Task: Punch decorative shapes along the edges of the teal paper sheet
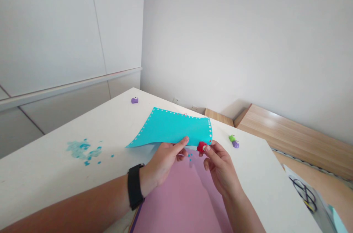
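A turquoise sheet of paper [173, 127] is held up over the table, with small punched holes along its far, left and right edges. My left hand [168, 157] pinches its near edge, thumb on top. At the sheet's near right corner, my right hand [219, 163] grips a red craft punch [202, 147] between thumb and fingers; the punch sits against the paper's edge. Below both hands lies a pink sheet [179, 192], with a few tiny turquoise cut-outs [190, 156] on it. The underside of the turquoise sheet is mostly hidden.
Turquoise paper bits [85, 150] are scattered on the white table [116, 189] at left. A purple punch [134, 100] stands near the far corner; a green punch [232, 137] and another purple punch [235, 144] sit at right. A wooden cabinet [292, 137] stands beyond.
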### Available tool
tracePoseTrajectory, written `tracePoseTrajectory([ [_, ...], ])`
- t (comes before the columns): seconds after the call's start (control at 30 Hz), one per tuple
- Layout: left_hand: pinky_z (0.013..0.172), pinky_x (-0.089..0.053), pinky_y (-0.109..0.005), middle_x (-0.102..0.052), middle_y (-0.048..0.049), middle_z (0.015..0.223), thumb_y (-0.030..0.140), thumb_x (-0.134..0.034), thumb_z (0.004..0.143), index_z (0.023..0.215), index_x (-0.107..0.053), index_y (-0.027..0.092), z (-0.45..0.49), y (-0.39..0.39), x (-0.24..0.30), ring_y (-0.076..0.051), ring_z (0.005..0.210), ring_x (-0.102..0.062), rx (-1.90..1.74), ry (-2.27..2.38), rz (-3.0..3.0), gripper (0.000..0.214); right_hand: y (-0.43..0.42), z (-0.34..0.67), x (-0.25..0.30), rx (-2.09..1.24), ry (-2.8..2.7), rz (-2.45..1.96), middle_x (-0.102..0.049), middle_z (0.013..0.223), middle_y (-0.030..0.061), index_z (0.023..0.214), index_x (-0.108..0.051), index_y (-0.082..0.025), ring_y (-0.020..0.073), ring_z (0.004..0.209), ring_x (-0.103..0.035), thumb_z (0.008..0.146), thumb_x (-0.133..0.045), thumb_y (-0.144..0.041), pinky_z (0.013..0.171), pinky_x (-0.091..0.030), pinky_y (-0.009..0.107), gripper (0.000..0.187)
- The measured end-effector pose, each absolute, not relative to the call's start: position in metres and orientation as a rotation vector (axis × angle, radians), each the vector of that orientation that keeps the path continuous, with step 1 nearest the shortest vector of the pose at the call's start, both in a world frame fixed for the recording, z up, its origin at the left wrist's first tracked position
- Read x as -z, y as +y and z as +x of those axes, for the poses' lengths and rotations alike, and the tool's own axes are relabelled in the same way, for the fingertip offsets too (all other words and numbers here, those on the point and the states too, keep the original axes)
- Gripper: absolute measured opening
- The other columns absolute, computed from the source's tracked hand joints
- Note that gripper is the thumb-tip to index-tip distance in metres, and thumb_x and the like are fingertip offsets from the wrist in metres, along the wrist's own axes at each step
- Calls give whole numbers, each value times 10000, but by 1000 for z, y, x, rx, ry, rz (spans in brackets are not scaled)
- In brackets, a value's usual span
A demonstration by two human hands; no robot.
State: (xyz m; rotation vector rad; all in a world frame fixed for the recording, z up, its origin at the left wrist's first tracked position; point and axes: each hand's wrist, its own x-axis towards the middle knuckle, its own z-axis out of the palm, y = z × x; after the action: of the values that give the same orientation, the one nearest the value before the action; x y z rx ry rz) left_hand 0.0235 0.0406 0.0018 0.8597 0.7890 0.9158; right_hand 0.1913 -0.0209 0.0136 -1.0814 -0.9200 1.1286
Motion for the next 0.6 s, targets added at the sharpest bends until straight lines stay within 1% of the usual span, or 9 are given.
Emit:
tracePoseTrajectory([
  [0.07,578,-392,-253,-603,-15,571,536,-729,779,611,-643,134,24,40,-1,-118,559,-506,-950,845,943,444,-21,189,-13,-1145,-927,-1097,-636,906,64,1005,-687,-178,147,766,-520,834,-736,-328,457,-389,186,232],
  [0.13,581,-386,-262,-598,-9,560,537,-714,790,581,-621,143,24,39,1,-121,554,-500,-971,864,1012,455,-21,187,-12,-1162,-943,-1107,-631,873,61,1000,-691,-165,139,741,-507,825,-747,-316,457,-390,184,238],
  [0.27,579,-382,-267,-609,1,599,493,-722,796,653,-623,157,25,39,4,-130,574,-513,-975,809,1052,379,-20,183,-12,-1166,-956,-1100,-622,862,57,965,-688,-156,133,724,-516,831,-739,-323,446,-403,181,220],
  [0.43,570,-371,-259,-588,7,633,442,-725,807,733,-634,157,25,40,4,-126,590,-485,-962,712,1080,308,-21,181,-15,-1189,-986,-1094,-656,888,70,1052,-649,-174,170,750,-626,864,-698,-357,424,-416,179,267],
  [0.5,560,-360,-257,-572,12,630,445,-718,815,740,-628,157,25,40,4,-121,583,-465,-955,703,1089,311,-23,180,-16,-1207,-993,-1093,-671,919,71,1083,-636,-187,184,770,-661,859,-707,-348,450,-449,186,285],
  [0.6,541,-340,-257,-538,23,599,458,-701,828,705,-600,160,26,41,5,-117,564,-441,-959,710,1110,338,-25,178,-16,-1209,-1000,-1079,-687,993,76,1115,-630,-202,198,843,-680,834,-740,-311,538,-508,211,322],
])
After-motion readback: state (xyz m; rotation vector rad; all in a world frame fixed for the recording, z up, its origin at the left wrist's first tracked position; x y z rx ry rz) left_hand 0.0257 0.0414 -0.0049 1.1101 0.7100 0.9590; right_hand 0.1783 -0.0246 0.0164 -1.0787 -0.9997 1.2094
